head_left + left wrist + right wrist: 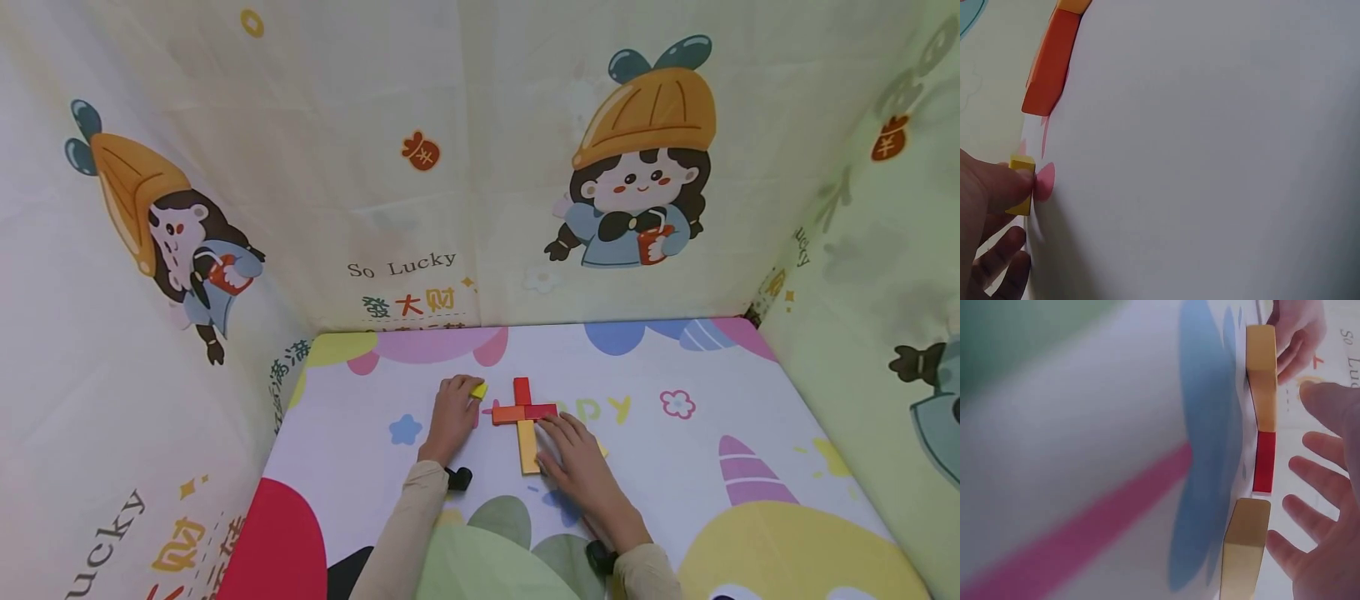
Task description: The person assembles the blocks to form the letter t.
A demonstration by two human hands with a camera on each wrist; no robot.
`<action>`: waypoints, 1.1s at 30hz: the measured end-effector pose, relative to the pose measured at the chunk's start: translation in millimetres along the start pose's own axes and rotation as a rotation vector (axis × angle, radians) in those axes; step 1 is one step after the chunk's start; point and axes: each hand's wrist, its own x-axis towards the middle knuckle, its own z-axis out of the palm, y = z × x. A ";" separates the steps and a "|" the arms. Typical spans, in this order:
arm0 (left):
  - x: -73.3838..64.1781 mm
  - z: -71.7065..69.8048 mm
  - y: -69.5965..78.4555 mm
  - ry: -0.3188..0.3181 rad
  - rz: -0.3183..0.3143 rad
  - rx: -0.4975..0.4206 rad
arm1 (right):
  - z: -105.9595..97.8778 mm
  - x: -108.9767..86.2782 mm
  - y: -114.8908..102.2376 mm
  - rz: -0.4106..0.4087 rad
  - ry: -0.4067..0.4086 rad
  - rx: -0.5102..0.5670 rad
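Hands lie on a colourful printed cloth mat [675, 467], w/ printed cloth walls on three sides. Left hand [450, 417] sits palm-down left of the blocks, sleeve running back toward the body; its thumb and forefinger pinch a small yellow wooden block [478, 390] at the fingertips, other fingers curled loosely under (left wrist view: block [1022, 184] clamped vs the thumb, just off the mat). Right of it, a cross of blocks: 1 red square block [522, 390] at the far end, 1 orange bar [508, 414] and 1 dark red bar [540, 411] forming the crosspiece, 1 long yellow bar [527, 447] as the near stem, all touching. That makes 5 blocks incl. the held one. Right hand [581, 462] rests flat beside the stem, fingers straight and spread, tips near the dark red bar; gripping nothing. A yellowish bit peeks out by this hand's far edge, mostly hidden, can't tell what. Right wrist view is blurred; blocks seen edge-on only.
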 end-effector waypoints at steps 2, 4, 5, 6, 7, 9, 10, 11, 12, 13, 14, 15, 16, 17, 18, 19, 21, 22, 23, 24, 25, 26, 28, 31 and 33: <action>-1.8 -0.4 -0.2 0.002 -0.001 0.004 | -0.9 3.3 2.2 -0.027 -0.007 -0.004; -3.6 -1.1 -0.7 0.003 -0.001 0.006 | -2.0 6.4 3.5 -0.033 -0.024 -0.002; -4.5 -1.7 -0.8 0.003 -0.003 0.004 | -2.6 7.9 4.4 -0.029 -0.039 -0.002; -5.7 -2.8 -0.7 0.001 -0.006 -0.001 | -3.0 9.2 5.4 -0.017 -0.061 -0.010; -6.8 -3.6 -1.0 0.000 -0.007 -0.002 | -3.6 10.9 6.0 -0.004 -0.083 -0.012; -9.4 -5.3 -1.8 0.006 0.000 -0.003 | -4.6 13.9 7.8 0.023 -0.128 -0.009; -10.8 -6.3 -2.0 0.006 0.001 -0.003 | -5.1 15.3 8.5 0.030 -0.149 -0.011; -12.4 -7.2 -2.3 0.009 0.003 -0.002 | -5.5 16.6 9.4 0.036 -0.168 -0.013; -14.0 -7.8 -2.6 0.013 0.008 0.001 | -5.5 17.7 10.1 0.041 -0.184 -0.015; -15.6 -8.3 -2.8 0.018 0.014 0.001 | -5.7 18.8 10.4 0.042 -0.195 -0.011; -17.3 -9.0 -2.7 0.023 0.018 0.002 | -5.9 19.5 10.9 0.044 -0.208 -0.010; -19.1 -9.8 -2.3 0.028 0.022 0.001 | -5.9 20.1 11.2 0.047 -0.222 -0.013; -20.9 -10.9 -1.6 0.028 0.021 -0.001 | -5.8 20.6 11.5 0.050 -0.233 -0.014; -23.0 -11.9 -0.8 0.034 0.027 -0.001 | -5.5 21.0 11.9 0.052 -0.243 -0.015; -25.2 -12.9 0.1 0.036 0.028 -0.007 | -4.9 21.4 12.4 0.054 -0.250 -0.019; -27.8 -14.1 1.4 0.041 0.029 -0.015 | -4.7 21.5 12.7 0.056 -0.258 -0.022; -33.2 -15.4 3.7 0.047 0.036 -0.017 | -4.1 21.6 13.4 0.059 -0.269 -0.027; -35.9 -15.7 4.9 0.049 0.041 -0.019 | -3.9 21.6 13.7 0.061 -0.273 -0.030; -38.7 -15.6 6.0 0.051 0.046 -0.020 | -3.7 21.6 14.0 0.063 -0.276 -0.032; -41.3 -15.3 7.1 0.052 0.051 -0.023 | -3.4 21.5 14.2 0.066 -0.278 -0.035; -43.8 -14.7 8.3 0.057 0.058 -0.017 | -3.8 21.5 14.0 0.069 -0.282 -0.033; -46.3 -14.0 9.4 0.058 0.063 -0.012 | -4.0 21.5 13.9 0.072 -0.284 -0.033; -51.1 -13.0 12.2 0.062 0.067 -0.018 | -4.4 21.8 13.7 0.076 -0.290 -0.030; -58.0 -13.1 17.6 0.077 0.077 -0.024 | -4.6 22.2 14.0 0.080 -0.300 -0.038; -62.8 -14.2 21.9 0.089 0.085 -0.032 | -4.8 22.8 14.7 0.082 -0.312 -0.044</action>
